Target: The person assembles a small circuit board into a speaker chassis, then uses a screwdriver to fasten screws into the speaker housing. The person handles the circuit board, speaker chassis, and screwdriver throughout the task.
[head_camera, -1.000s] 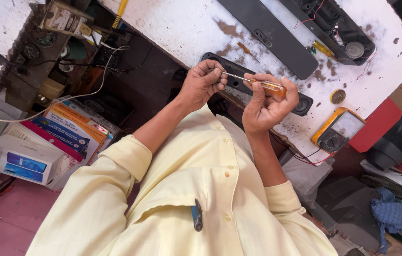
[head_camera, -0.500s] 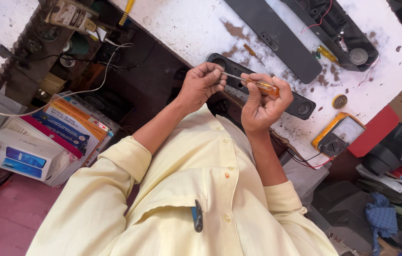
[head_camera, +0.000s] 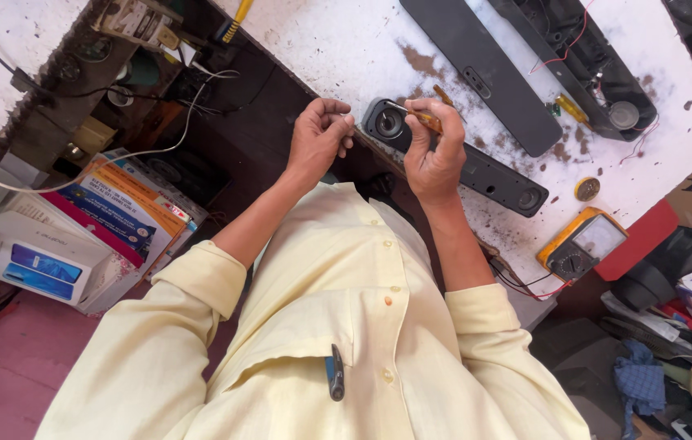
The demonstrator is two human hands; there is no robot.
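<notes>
My right hand is closed around a small screwdriver with an amber handle. Its metal tip points at the round driver at the near end of a black speaker bar lying on the stained white worktop. My left hand hovers just left of that end with its fingers curled in, apart from the screwdriver. Nothing shows in it. Both forearms reach out from pale yellow sleeves.
A long black cover panel and an open black housing with red wires lie further back. A yellow multimeter sits at the table's edge near a small round disc. Boxes and books are stacked on the left.
My left hand has let go of the screwdriver's shaft and drawn away to the left. My right hand has lowered the tip toward the bar's round driver.
</notes>
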